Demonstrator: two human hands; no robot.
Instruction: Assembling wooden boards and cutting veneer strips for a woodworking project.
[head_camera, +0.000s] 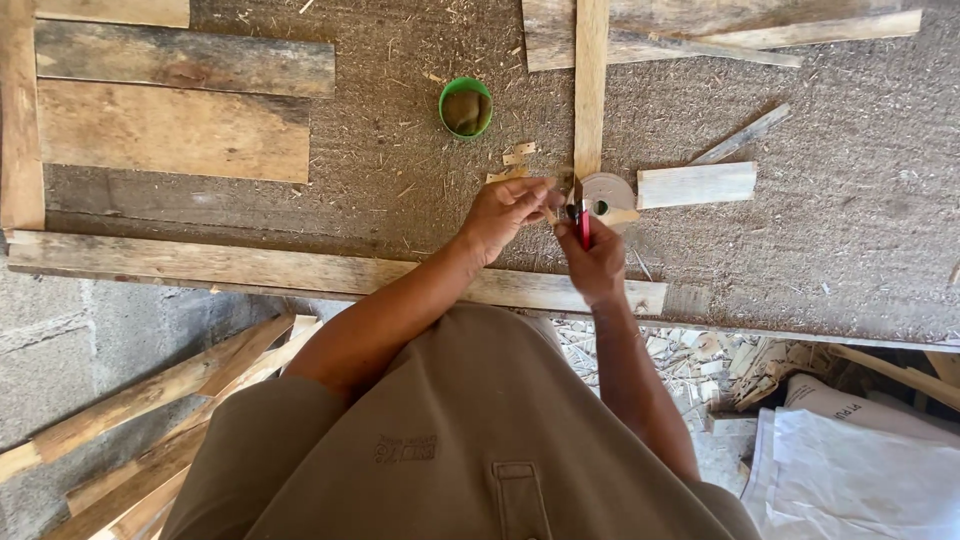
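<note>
My right hand (598, 262) grips a small red-handled cutter (584, 225), its blade pointing away from me. My left hand (505, 212) pinches a small pale wooden piece (551, 213) right beside the blade; most of the piece is hidden by my fingers. Both hands meet over a dusty brown work surface (400, 150), just in front of a roll of pale tape (603, 193) and the near end of a long upright wooden slat (590, 80).
A green cup (466, 107) stands beyond my left hand. A short pale wood block (697, 185) lies right of the tape. Planks (180, 130) lie at far left, a long board (300, 270) along the near edge. Wood scraps and white sacks (860, 470) lie below on the floor.
</note>
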